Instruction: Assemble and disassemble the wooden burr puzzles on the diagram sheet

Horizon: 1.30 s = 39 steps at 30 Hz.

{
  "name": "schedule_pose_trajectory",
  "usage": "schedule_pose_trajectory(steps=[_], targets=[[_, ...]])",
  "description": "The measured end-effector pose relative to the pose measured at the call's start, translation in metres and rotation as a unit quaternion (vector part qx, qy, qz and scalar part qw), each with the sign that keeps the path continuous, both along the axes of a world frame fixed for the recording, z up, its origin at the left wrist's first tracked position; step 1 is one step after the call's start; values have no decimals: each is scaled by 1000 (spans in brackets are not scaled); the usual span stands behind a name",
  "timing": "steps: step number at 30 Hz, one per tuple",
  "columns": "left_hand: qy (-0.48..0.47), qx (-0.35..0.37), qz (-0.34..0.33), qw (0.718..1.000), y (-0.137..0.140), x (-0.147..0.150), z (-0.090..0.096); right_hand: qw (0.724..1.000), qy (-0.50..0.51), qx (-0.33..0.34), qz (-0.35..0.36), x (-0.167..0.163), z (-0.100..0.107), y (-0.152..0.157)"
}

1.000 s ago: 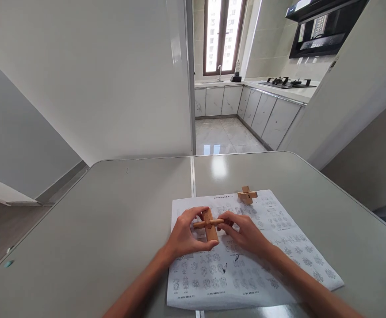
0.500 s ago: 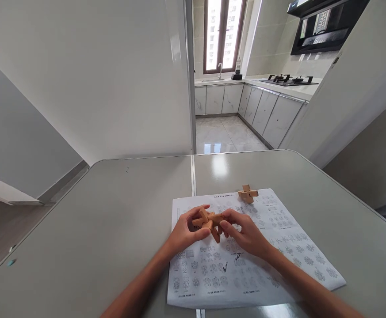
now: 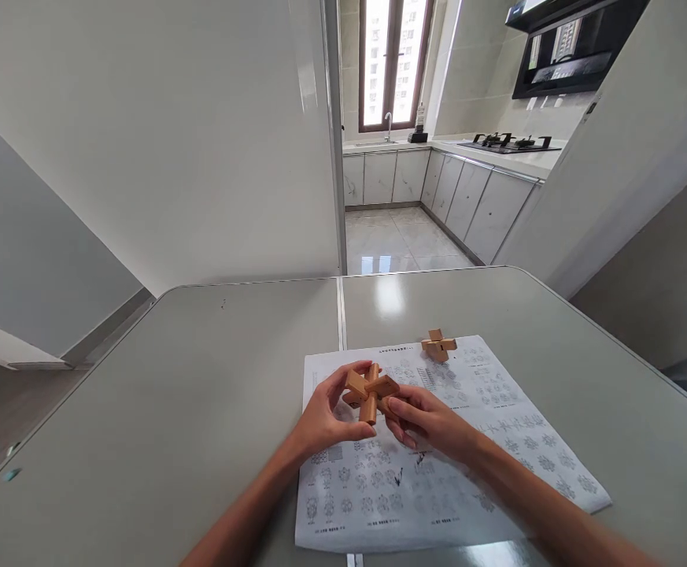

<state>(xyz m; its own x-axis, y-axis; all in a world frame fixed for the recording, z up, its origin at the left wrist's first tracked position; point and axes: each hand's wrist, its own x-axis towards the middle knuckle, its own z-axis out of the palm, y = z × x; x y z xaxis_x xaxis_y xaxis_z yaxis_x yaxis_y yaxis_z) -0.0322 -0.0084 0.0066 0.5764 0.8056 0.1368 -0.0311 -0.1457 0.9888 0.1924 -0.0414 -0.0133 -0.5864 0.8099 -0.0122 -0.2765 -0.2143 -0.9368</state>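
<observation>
A wooden cross [image 3: 437, 346] sits at the paper's [image 3: 390, 537] far edge; our left hand [image 3: 326, 413] and right hand [image 3: 429, 415] pinch a partly hidden puzzle [image 3: 369, 405].

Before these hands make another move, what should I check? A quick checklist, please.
1. Left hand steadies the wooden cross: ok, thumb and fingers span it.
2. Right hand is on the cross too: ok, its fingers are at the right side.
3. Second wooden piece is clear of both hands: ok, it sits by the sheet's far edge.
4. Printed sheet is fully uncovered: not ok, hands and right forearm hide parts.
5. Cross's parts are fully seated: cannot tell, fingers cover some.
</observation>
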Motion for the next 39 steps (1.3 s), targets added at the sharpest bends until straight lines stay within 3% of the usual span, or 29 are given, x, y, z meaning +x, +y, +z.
schedule_pose_trajectory(steps=[3,8,17,23,27,33,39], targets=[[20,32,17,999,-3,1,0,999,31,-17,15,-2,-5,0],[-12,17,36,999,-9,9,-2,993,105,-52,-3,-14,-15,-5],[-6,24,91,996,-14,16,6,983,155,-99,-6,-15,-12,-6],[-5,20,75,997,-17,15,9,980,164,-113,-17,-14,-16,-6],[9,66,84,994,-19,15,6,970,193,-139,-48,-12,-14,-4],[115,126,137,976,-20,20,4,962,212,-169,-40,-10,-13,-2],[129,156,150,968,-20,20,11,965,215,-140,-54,-6,-16,-2]])
